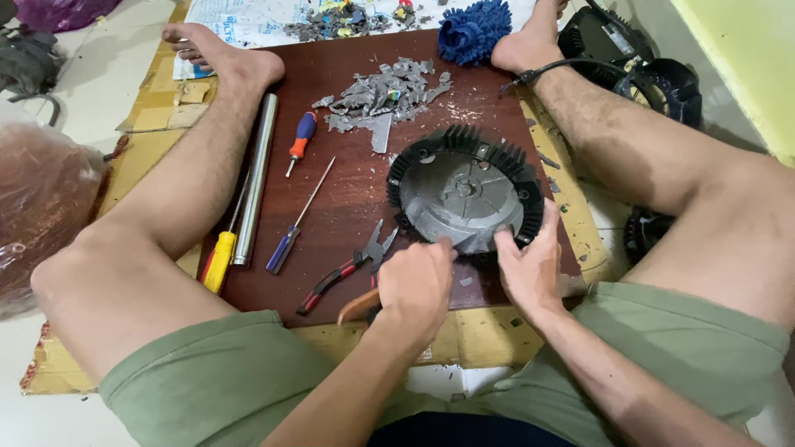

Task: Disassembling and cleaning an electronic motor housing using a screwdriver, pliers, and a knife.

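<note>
A dark board (348,207) carries a finned disc (464,199) at centre, scrap (383,93) at twelve, screwdrivers (300,142) at nine, pliers (348,266) at seven.

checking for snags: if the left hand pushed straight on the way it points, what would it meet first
The left hand points up and right at the round finned part; it would press straight into that part's grey near edge, which it already seems to touch.

Setting: improvised floor workshop in a home. Person sits barefoot on pale floor tiles (99,74); brown board (348,207) over cardboard (480,335) serves as work surface. Screwdrivers (301,141), pliers (352,265), metal scrap pile (383,93) lie about
</note>
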